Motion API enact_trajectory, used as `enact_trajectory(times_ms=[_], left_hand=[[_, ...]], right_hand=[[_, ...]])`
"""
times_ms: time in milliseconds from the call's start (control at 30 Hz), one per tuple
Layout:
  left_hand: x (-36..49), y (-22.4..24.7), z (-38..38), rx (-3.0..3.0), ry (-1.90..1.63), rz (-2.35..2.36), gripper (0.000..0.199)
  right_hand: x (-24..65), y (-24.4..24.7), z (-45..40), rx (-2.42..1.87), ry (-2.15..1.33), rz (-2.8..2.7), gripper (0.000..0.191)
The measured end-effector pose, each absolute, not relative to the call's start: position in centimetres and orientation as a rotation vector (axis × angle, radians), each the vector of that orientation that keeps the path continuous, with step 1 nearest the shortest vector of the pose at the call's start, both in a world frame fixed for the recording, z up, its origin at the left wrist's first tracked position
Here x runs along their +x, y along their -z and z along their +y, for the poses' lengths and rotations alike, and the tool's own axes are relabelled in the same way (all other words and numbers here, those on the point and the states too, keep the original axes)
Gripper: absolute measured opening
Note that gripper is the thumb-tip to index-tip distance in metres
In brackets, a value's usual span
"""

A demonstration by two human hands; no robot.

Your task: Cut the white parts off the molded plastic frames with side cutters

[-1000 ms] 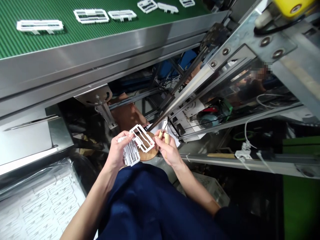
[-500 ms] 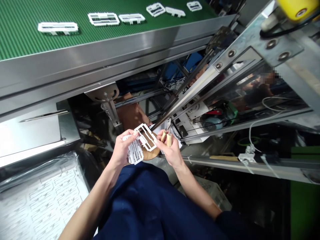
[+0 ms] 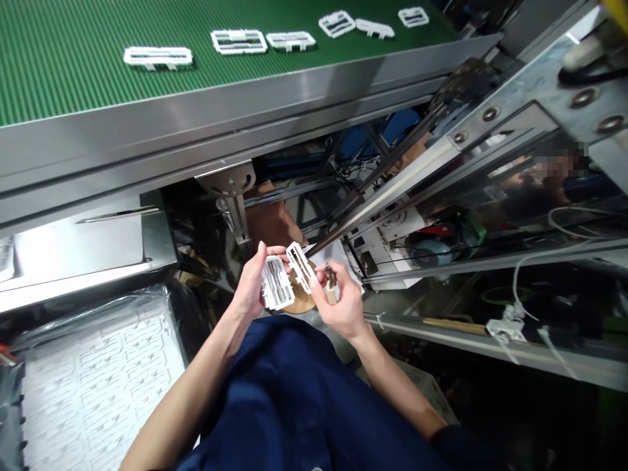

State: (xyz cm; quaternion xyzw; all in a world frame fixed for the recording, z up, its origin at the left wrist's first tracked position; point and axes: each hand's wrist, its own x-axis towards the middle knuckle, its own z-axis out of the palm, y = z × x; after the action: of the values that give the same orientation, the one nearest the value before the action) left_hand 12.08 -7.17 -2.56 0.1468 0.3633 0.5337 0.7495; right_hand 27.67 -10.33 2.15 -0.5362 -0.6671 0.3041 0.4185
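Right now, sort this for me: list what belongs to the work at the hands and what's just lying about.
At work: left hand holding white plastic frames; right hand holding wooden-handled snips.

Lying about: round wooden board; white frames on the green conveyor belt; plastic-wrapped white sheets.

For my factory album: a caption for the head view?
Left hand holds white plastic frames; right hand grips a small cutter.
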Motion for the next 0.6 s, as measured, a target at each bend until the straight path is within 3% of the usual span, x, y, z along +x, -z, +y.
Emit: enact_trajectory(times_ms=[133, 600], left_hand=[[12.1, 2.9, -7.1, 0.304, -1.195, 0.795, 0.044], [11.4, 3.2, -7.0, 0.259, -1.233, 0.609, 0.062]], right_hand=[[27.0, -1.9, -10.4, -1.255, -0.641, -1.864, 0.027], [27.9, -2.4, -9.5, -1.437, -0.625, -1.511, 0.021]])
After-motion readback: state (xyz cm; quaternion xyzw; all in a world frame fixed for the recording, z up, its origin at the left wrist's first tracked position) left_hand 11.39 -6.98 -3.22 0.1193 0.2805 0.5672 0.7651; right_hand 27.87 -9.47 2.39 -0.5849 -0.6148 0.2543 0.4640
